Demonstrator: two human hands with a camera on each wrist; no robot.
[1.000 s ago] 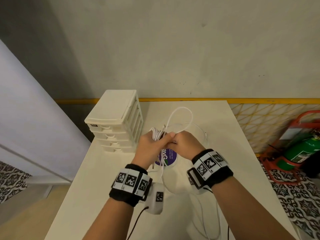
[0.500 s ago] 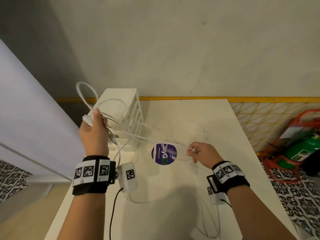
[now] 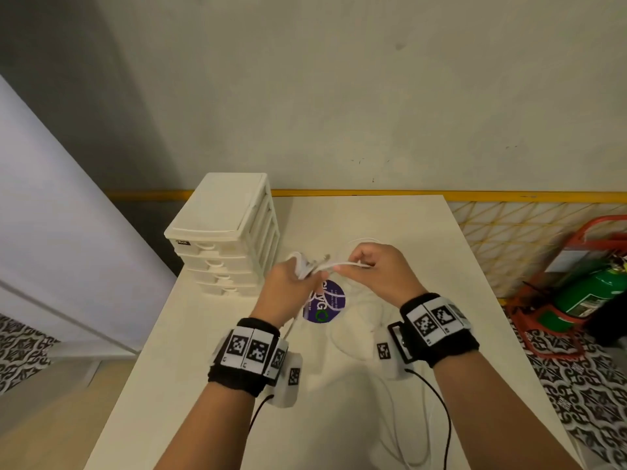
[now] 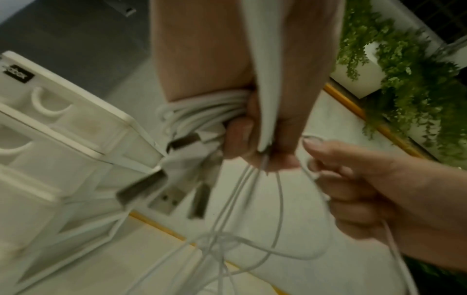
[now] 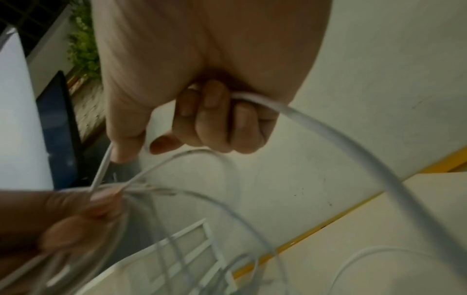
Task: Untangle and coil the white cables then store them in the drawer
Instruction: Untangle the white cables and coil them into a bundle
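Note:
My left hand (image 3: 298, 276) grips a bundle of coiled white cables (image 4: 202, 111), held above the table in front of the white drawer unit (image 3: 224, 239). Several USB plugs (image 4: 141, 189) hang from the bundle. My right hand (image 3: 369, 266) is close beside it and holds one white cable strand (image 5: 290, 111) in its curled fingers. That strand runs between the two hands (image 3: 346, 264). Loose cable loops (image 3: 353, 337) trail down onto the table under the hands. All the drawers look closed.
The cream table (image 3: 373, 218) carries a purple round sticker (image 3: 325, 305) under the hands. The drawer unit stands at the table's left edge. A wall is behind. A green cylinder in a red stand (image 3: 590, 290) sits on the floor to the right.
Half a second ago the left hand was raised out to the left with the bundle and the right hand was low on the right. Both hands have come back together over the sticker.

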